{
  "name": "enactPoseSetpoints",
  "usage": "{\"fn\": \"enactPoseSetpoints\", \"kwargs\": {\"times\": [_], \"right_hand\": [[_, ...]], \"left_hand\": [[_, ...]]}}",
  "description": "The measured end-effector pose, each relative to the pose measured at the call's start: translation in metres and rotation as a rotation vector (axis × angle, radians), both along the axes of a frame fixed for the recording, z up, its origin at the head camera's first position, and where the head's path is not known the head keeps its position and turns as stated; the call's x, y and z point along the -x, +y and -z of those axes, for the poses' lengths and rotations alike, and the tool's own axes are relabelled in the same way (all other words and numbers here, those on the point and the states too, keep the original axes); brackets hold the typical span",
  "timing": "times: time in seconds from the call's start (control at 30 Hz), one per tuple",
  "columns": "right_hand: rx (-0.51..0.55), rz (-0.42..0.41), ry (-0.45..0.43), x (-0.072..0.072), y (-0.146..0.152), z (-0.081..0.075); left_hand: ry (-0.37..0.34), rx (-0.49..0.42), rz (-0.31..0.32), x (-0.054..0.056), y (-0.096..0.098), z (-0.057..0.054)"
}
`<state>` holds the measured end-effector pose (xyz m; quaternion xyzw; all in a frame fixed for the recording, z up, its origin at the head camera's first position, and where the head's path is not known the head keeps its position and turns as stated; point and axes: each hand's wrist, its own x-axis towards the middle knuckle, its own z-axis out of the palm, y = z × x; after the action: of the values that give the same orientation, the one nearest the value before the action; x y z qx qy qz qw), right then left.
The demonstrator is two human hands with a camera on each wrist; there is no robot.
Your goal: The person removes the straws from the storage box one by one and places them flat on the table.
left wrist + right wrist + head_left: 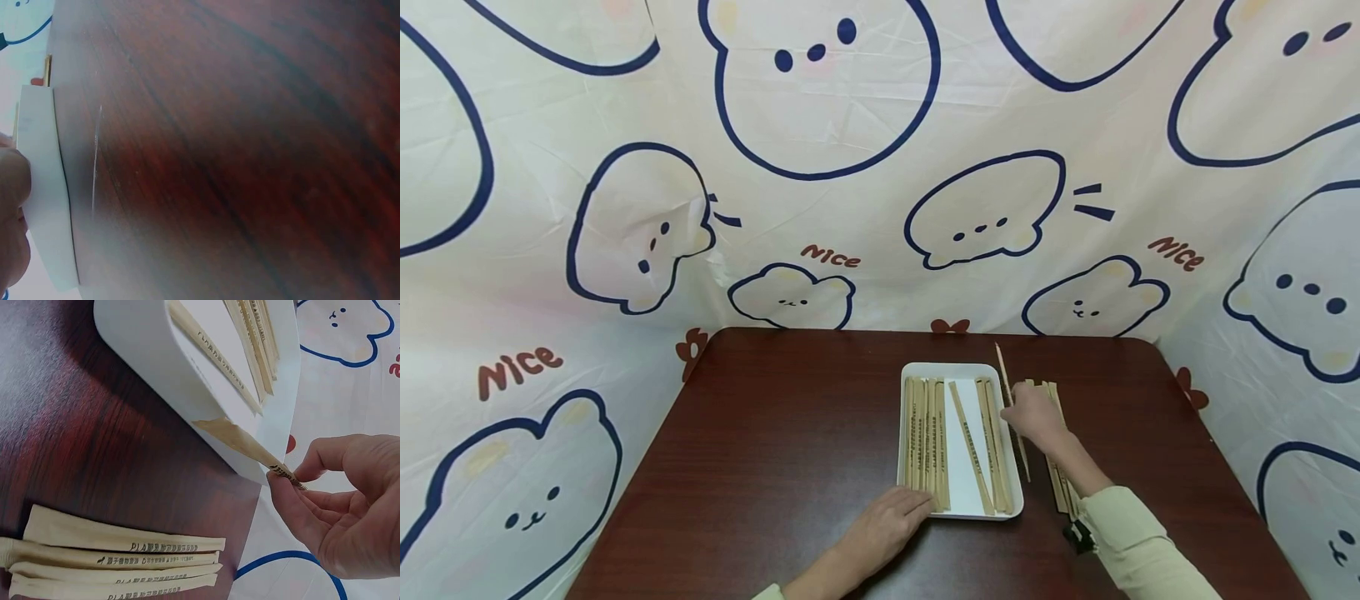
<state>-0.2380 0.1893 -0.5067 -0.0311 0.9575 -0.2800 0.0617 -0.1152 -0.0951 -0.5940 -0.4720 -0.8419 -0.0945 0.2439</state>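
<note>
A paper-wrapped straw is pinched between the thumb and fingers of my right hand, slanting beside the right rim of a white tray. My left hand grips the tray's near left corner; in the left wrist view its fingers lie against the pale tray wall. Inside the tray, wrapped straws line the left side, one straw lies slanted in the middle, and several straws lie on the right. Beneath my right forearm, more wrapped straws lie on the table, partly hidden in the head view.
The brown table carries the tray right of its middle. A cloth with cartoon outlines hangs behind and at both sides. A small black object is at my right wrist.
</note>
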Motion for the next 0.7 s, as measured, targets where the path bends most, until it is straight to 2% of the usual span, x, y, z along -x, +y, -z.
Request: {"fn": "enactPoseSetpoints", "kwargs": {"times": [0.37, 0.7], "right_hand": [[-0.055, 0.018, 0.040, -0.001, 0.020, 0.010], [-0.098, 0.054, -0.031, -0.006, 0.036, 0.016]], "left_hand": [[0.007, -0.019, 0.018, 0.001, 0.000, 0.000], [0.018, -0.020, 0.015, 0.001, 0.000, 0.001]]}}
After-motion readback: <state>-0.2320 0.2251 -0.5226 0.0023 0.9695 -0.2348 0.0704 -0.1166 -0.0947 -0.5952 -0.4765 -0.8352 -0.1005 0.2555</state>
